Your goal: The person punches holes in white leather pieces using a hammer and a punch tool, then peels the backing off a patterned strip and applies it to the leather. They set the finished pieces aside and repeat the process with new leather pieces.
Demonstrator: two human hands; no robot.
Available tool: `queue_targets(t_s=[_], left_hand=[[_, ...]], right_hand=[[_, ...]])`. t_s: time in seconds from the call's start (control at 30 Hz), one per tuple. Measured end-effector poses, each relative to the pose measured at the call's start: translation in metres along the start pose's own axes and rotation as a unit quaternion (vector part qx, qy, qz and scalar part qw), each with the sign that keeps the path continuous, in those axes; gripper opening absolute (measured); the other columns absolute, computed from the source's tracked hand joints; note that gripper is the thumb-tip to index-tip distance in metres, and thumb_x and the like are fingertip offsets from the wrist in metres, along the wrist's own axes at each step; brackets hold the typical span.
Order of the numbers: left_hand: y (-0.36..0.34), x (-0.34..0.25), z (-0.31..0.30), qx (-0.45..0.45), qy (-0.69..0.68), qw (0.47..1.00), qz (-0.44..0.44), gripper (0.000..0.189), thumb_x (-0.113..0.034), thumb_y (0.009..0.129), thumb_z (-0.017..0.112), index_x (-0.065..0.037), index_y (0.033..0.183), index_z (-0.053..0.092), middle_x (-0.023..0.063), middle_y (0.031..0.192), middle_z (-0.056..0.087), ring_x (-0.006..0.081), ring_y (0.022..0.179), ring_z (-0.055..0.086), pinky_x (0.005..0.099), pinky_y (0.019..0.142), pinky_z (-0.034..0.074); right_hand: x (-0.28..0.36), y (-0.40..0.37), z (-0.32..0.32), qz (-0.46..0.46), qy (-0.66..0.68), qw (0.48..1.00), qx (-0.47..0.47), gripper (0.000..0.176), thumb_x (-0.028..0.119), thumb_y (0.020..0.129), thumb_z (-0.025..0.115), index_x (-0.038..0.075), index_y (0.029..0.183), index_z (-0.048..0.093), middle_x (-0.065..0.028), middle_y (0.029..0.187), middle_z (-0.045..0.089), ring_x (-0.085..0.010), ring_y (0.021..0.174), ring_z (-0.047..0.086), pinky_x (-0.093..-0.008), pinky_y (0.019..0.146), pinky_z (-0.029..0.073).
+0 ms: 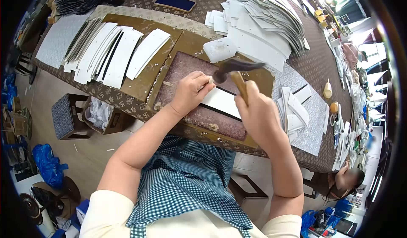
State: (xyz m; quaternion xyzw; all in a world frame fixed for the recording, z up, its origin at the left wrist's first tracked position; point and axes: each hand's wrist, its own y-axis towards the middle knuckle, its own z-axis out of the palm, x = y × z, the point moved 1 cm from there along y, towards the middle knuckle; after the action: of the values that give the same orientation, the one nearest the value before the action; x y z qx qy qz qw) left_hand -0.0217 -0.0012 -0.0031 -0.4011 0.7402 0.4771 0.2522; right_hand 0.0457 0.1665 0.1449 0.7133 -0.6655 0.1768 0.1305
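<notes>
My right hand [258, 115] grips the wooden handle of a hammer [240, 85]; its dark head is blurred and hangs close to my left fingertips. My left hand [190, 91] is closed in a pinch, with a small pale piece at the fingertips that I cannot make out. Under both hands a white strip with dark edges [222, 102] lies on a reddish stone slab [193, 64]. Just behind the hammer sits a translucent white block [219, 49].
White curved pieces [148, 53] lie in rows at the left. A large fanned pile of white sheets [263, 26] is at the back, near a phone [175, 3]. More pieces [292, 110] and a bottle [327, 89] lie right. Another person [345, 180] is at lower right.
</notes>
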Motion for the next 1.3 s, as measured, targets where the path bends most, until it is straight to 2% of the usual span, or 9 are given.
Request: queue_targets(t_s=[0.07, 0.2, 0.37, 0.43, 0.53, 0.7, 0.8, 1.03, 1.3], left_hand=[[0.002, 0.001, -0.002, 0.005, 0.004, 1.0, 0.002, 0.011, -0.014, 0.085, 0.072, -0.004, 0.088, 0.068, 0.0092, 0.082, 0.064, 0.0282, 0.079, 0.064, 0.0373, 0.07, 0.052], [0.0, 0.003, 0.001, 0.001, -0.015, 1.0, -0.001, 0.012, -0.015, 0.085, 0.072, -0.004, 0.089, 0.068, 0.0095, 0.081, 0.063, 0.0283, 0.077, 0.063, 0.0376, 0.069, 0.052], [0.0, 0.002, 0.0, -0.003, -0.003, 1.0, 0.007, 0.011, -0.011, 0.083, 0.074, -0.005, 0.09, 0.07, 0.0081, 0.082, 0.065, 0.024, 0.075, 0.065, 0.0335, 0.067, 0.053], [0.001, 0.002, 0.0, -0.006, 0.001, 1.0, 0.006, 0.012, -0.012, 0.083, 0.074, -0.004, 0.091, 0.07, 0.0084, 0.082, 0.065, 0.0242, 0.075, 0.065, 0.0335, 0.067, 0.052], [-0.003, 0.002, 0.0, 0.003, 0.016, 1.0, 0.008, 0.013, -0.012, 0.083, 0.074, -0.004, 0.092, 0.071, 0.0084, 0.082, 0.065, 0.0238, 0.075, 0.065, 0.0332, 0.066, 0.052], [-0.001, 0.004, 0.001, 0.037, -0.013, 0.998, -0.046, 0.014, -0.012, 0.087, 0.072, -0.003, 0.098, 0.071, 0.0075, 0.085, 0.066, 0.0195, 0.074, 0.066, 0.0296, 0.067, 0.052], [0.0, 0.004, -0.002, 0.073, -0.03, 0.996, -0.047, 0.017, -0.011, 0.089, 0.069, -0.003, 0.104, 0.07, 0.0075, 0.089, 0.066, 0.0161, 0.077, 0.066, 0.0289, 0.068, 0.052], [0.012, 0.003, -0.004, 0.093, -0.084, 0.989, -0.075, 0.016, -0.013, 0.087, 0.07, -0.002, 0.098, 0.068, 0.0104, 0.08, 0.064, 0.0224, 0.068, 0.061, 0.0318, 0.067, 0.051], [0.007, 0.002, -0.004, -0.003, -0.107, 0.977, -0.183, 0.016, -0.013, 0.089, 0.074, -0.001, 0.086, 0.064, -0.0026, 0.076, 0.062, 0.0039, 0.069, 0.052, 0.0217, 0.062, 0.044]], right_hand=[[-0.006, 0.004, -0.008, -0.021, 0.028, 0.999, 0.009, 0.018, 0.014, 0.093, 0.059, 0.001, 0.094, 0.047, -0.027, 0.072, 0.062, -0.0463, 0.071, 0.063, -0.0512, 0.062, 0.049], [0.022, 0.002, -0.052, -0.04, 0.203, 0.972, -0.113, 0.022, 0.021, 0.096, 0.063, 0.001, 0.097, 0.055, -0.005, 0.064, 0.051, -0.0111, 0.056, 0.048, -0.0283, 0.052, 0.041], [0.054, 0.003, -0.079, -0.229, 0.396, 0.831, -0.317, 0.018, 0.018, 0.102, 0.052, 0.001, 0.106, 0.052, 0.001, 0.066, 0.047, -0.0034, 0.044, 0.038, -0.0185, 0.038, 0.029], [0.026, 0.009, -0.039, -0.19, 0.325, 0.879, -0.292, 0.016, 0.016, 0.1, 0.055, 0.001, 0.104, 0.051, -0.0051, 0.066, 0.055, -0.0126, 0.046, 0.049, -0.0257, 0.043, 0.04], [-0.005, 0.01, -0.002, -0.009, -0.028, 0.999, 0.03, 0.02, 0.017, 0.096, 0.056, 0.0, 0.092, 0.046, -0.0249, 0.071, 0.062, -0.0388, 0.067, 0.066, -0.0475, 0.06, 0.049], [-0.026, -0.013, 0.005, 0.056, 0.152, 0.986, -0.04, 0.021, 0.018, 0.096, 0.059, -0.001, 0.098, 0.05, -0.0136, 0.068, 0.062, -0.0232, 0.053, 0.06, -0.0379, 0.051, 0.046], [-0.035, -0.015, 0.043, 0.132, 0.431, 0.891, -0.058, 0.018, 0.019, 0.101, 0.054, 0.001, 0.102, 0.052, -0.0072, 0.086, 0.07, -0.0062, 0.046, 0.05, -0.0218, 0.042, 0.04], [-0.053, -0.011, 0.129, 0.141, 0.558, 0.808, -0.126, 0.018, 0.019, 0.103, 0.05, 0.001, 0.099, 0.047, -0.0154, 0.108, 0.071, -0.0108, 0.043, 0.052, -0.0238, 0.039, 0.041], [-0.051, -0.015, 0.13, 0.137, 0.55, 0.812, -0.14, 0.019, 0.02, 0.103, 0.051, 0.001, 0.1, 0.047, -0.0144, 0.109, 0.071, -0.0112, 0.044, 0.055, -0.0243, 0.042, 0.044]])
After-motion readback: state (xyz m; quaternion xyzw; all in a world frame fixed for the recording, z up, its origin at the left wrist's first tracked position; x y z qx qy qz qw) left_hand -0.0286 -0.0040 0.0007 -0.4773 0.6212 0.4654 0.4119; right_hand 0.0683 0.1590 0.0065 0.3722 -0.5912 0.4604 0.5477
